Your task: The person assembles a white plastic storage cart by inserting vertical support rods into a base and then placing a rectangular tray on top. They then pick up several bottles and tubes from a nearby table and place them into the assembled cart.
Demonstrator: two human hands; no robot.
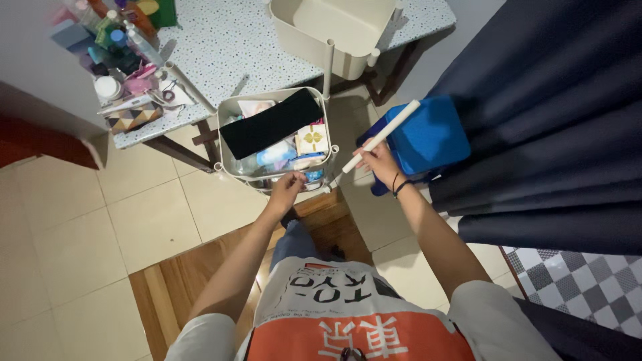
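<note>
A cream rectangular basket (227, 110) stands on the floor below me, holding a black pouch (271, 123), a small cream box (312, 139) and several packets. My left hand (286, 185) grips the basket's near rim. My right hand (378, 161) holds a long white tube (381, 135), slanted up to the right, its lower end at the basket's near right corner. A second white tube stands upright at the basket's far right corner (329, 67).
An empty cream basket (334, 30) sits on a speckled table (227, 40) with bottles and jars at its left end (120, 40). Another white tube (190, 87) lies on the table. A blue stool (428, 137) and dark curtain (555, 120) are on the right.
</note>
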